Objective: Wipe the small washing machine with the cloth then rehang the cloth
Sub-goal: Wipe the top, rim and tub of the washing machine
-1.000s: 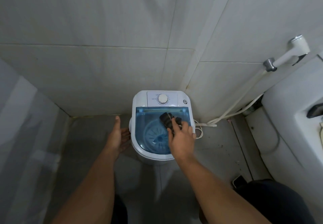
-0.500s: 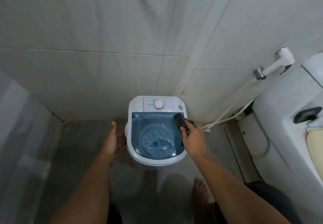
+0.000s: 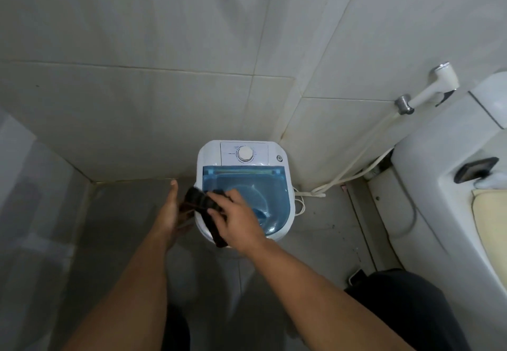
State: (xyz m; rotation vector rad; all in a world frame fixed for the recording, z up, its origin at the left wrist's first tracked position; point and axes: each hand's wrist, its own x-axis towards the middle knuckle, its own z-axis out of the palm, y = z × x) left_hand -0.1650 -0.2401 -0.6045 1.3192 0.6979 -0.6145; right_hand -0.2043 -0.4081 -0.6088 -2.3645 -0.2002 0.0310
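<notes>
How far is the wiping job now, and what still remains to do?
Nothing shows as finished. In hand: the right hand holds the dark cloth on the left edge of the small washing machine, over its blue lid; the left hand is open beside the machine. Left: the remaining wiping and rehanging the cloth; no hanging place is visible.

This is a bathroom in a home. Pale wall tiles (image 3: 164, 35) rise past the fingertips. A white toilet (image 3: 439, 186) and a spray hose (image 3: 428, 91) sit off to the right of the fingers.
</notes>
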